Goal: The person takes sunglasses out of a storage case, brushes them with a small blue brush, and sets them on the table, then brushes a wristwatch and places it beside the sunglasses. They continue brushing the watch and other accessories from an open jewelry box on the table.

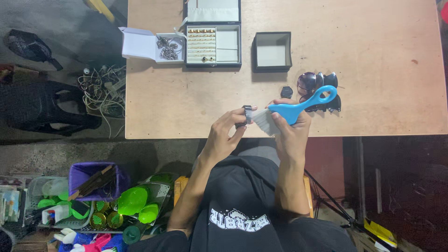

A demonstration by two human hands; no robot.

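Note:
My right hand (pixel 293 132) grips a blue-handled brush (pixel 301 105) with white bristles, its looped handle pointing right over the wooden table (pixel 373 70). The bristles point left toward a small dark item (pixel 247 112) that my left hand (pixel 226 133) pinches between thumb and fingers; what kind of item it is I cannot tell. Both hands hover near the table's front edge, close together. Just behind the brush lie dark sunglasses (pixel 311 82) and a small black piece (pixel 286 91).
At the table's back stand an open ring box (pixel 213 43), a white box with chains (pixel 163 46) and an empty black box (pixel 272 50). On the floor at left are tangled cables (pixel 100 88), a purple basket (pixel 95 179) and green plastic items (pixel 133 201).

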